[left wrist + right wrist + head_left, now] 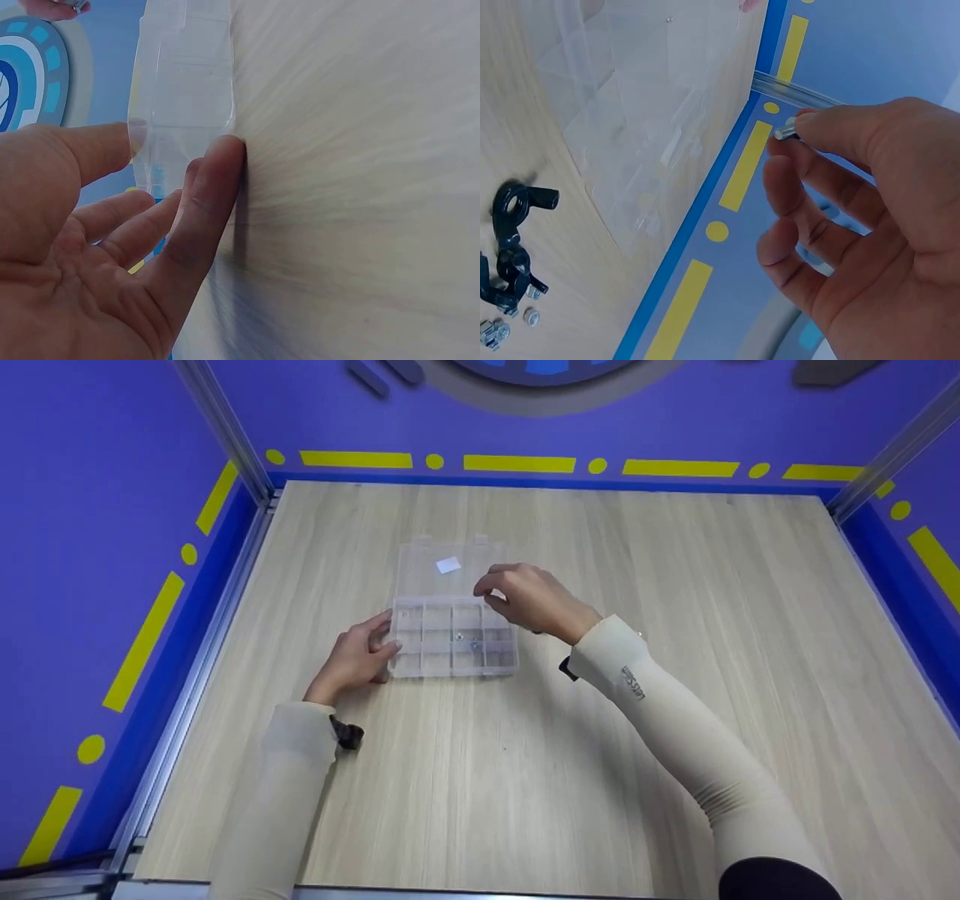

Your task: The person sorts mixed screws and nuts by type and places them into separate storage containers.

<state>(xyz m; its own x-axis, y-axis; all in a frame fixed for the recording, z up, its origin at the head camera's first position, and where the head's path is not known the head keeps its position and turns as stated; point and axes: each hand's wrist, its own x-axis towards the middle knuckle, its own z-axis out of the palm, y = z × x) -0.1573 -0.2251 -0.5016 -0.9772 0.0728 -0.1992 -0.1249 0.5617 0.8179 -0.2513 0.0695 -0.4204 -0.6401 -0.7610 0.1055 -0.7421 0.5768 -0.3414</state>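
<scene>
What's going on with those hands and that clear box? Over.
Right hand pinching metal piece over clear box. Left hand holding box's left side. Lid open, nothing visibly blocking.

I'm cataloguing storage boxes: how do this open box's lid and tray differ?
The lid is one undivided panel; the tray is split into compartments.
The lid bears a white rectangular patch; the tray holds small metal pieces.
In the head view, the lid lies farther away, the tray nearer.
Both are see-through.
</scene>
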